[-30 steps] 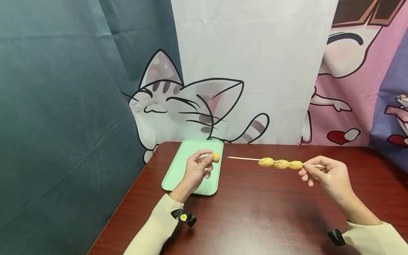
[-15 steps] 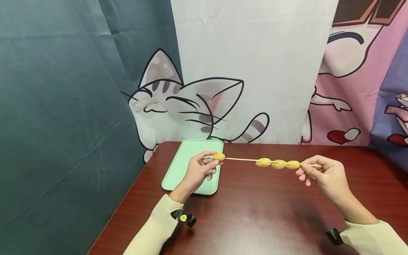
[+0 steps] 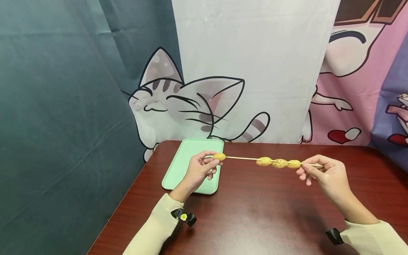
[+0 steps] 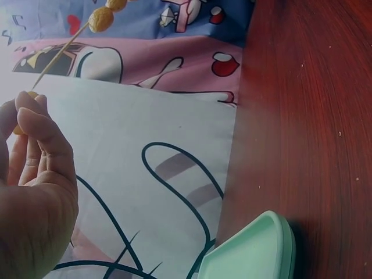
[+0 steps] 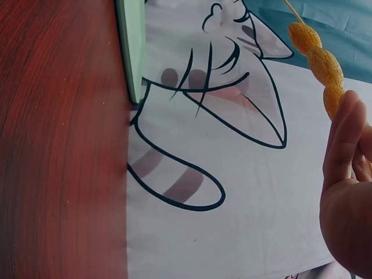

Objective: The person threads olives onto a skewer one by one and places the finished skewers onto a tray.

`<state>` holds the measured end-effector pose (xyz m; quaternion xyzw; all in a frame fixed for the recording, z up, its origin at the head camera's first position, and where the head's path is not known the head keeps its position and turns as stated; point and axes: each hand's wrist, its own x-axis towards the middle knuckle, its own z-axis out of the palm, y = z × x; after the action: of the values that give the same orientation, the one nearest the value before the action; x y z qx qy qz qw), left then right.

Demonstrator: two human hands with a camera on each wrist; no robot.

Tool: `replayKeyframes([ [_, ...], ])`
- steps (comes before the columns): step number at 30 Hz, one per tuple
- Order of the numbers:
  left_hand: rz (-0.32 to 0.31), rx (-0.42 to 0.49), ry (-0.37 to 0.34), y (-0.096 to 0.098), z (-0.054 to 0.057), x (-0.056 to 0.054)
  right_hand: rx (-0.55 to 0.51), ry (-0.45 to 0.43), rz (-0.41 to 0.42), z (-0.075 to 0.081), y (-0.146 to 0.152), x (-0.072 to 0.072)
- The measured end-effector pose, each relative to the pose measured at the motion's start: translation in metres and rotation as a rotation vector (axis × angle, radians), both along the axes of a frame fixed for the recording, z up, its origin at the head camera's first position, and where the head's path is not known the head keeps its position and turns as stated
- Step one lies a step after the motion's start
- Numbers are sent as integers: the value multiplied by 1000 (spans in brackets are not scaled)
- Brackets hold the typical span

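Yellow, wrinkled and oval, a single loose piece (image 3: 219, 157) sits pinched between the thumb and fingers of the left hand (image 3: 199, 168), held up over the right part of a pale green tray (image 3: 178, 175). That forearm slants up from the near left, sleeve (image 3: 153, 226) pulled to the wrist, the lower fingers loosely bent beneath the thumb.

From the right, a thin wooden skewer (image 3: 240, 158) runs almost level above the dark red table (image 3: 255, 212), its left end meeting the loose piece; how deep the point goes I cannot tell. Three similar yellow pieces (image 3: 279, 163) are threaded in a row on its right half, touching or nearly so, with a bare stretch of wood left of them.

The right hand (image 3: 328, 171) grips the skewer's right end between thumb and fingers, just beside the last threaded piece. Its forearm rises from the near right, angled leftward, the wrist above the tabletop.
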<state>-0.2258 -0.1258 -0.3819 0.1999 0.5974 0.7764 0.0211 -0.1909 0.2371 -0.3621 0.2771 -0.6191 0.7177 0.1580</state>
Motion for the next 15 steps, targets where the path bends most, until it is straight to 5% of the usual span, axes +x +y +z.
replayKeyframes([
  [10,-21,-26,17,3,0,1,62,-11,-34,-1,-2,1],
  [15,17,-14,36,4,-2,2,69,-25,-24,-4,-3,1],
])
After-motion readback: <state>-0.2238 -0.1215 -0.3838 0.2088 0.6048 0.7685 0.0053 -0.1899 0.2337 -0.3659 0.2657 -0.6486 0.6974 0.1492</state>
